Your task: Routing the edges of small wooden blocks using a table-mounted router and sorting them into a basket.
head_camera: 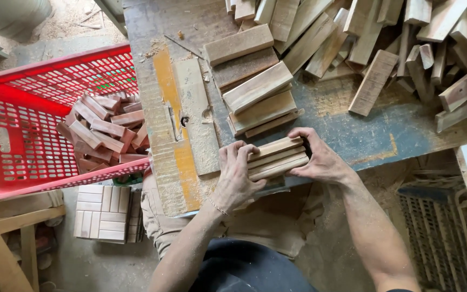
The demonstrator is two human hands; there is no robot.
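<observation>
You have a small bundle of wooden slats (277,158) pressed together at the near edge of the worktop (374,138), squared up between both hands. Your left hand (237,173) clamps the left end of the bundle, fingers curled over the top and thumb below. Your right hand (320,157) closes on the right end, fingers draped over the far edge. Neither hand has any slack: both are shut tight on the wood.

As far as the work goes, this bundle looks gathered and aligned, but it sits on the worktop, not in any container. Just beyond it, a stack of wider boards (252,89) lies fanned in a loose column, and at the far right a large heap of unsorted offcuts (406,43) covers the surface, so a good deal of material is left to handle.

To the left, off the worktop, a red plastic crate (12,124) holds a pile of short reddish blocks (106,130), roughly a third full by the look of it. Below it on the floor sits a tile of joined wooden strips (101,211). Sawdust lies over the worktop's near-left corner.
</observation>
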